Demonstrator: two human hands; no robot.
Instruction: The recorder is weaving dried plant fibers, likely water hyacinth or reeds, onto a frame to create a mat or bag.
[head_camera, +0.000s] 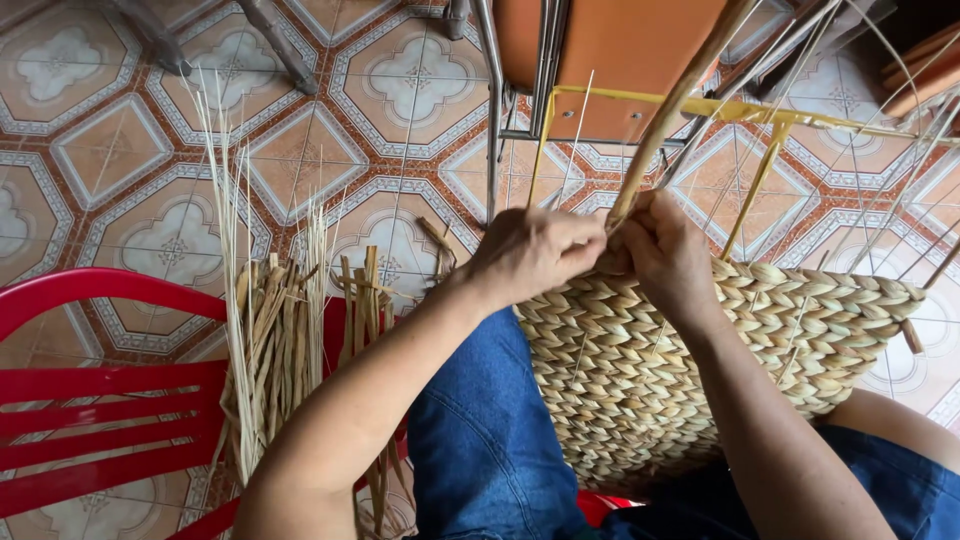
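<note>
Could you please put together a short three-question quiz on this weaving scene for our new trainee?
1. True or false: both hands meet at the top edge of the woven basket.
2. Where does the bundle of dried strands lie? A) inside the basket B) on the red chair C) on the orange chair seat
3. What colour is the wire frame rising above the basket's woven part?

Key: 1 true; 2 B; 3 yellow.
</note>
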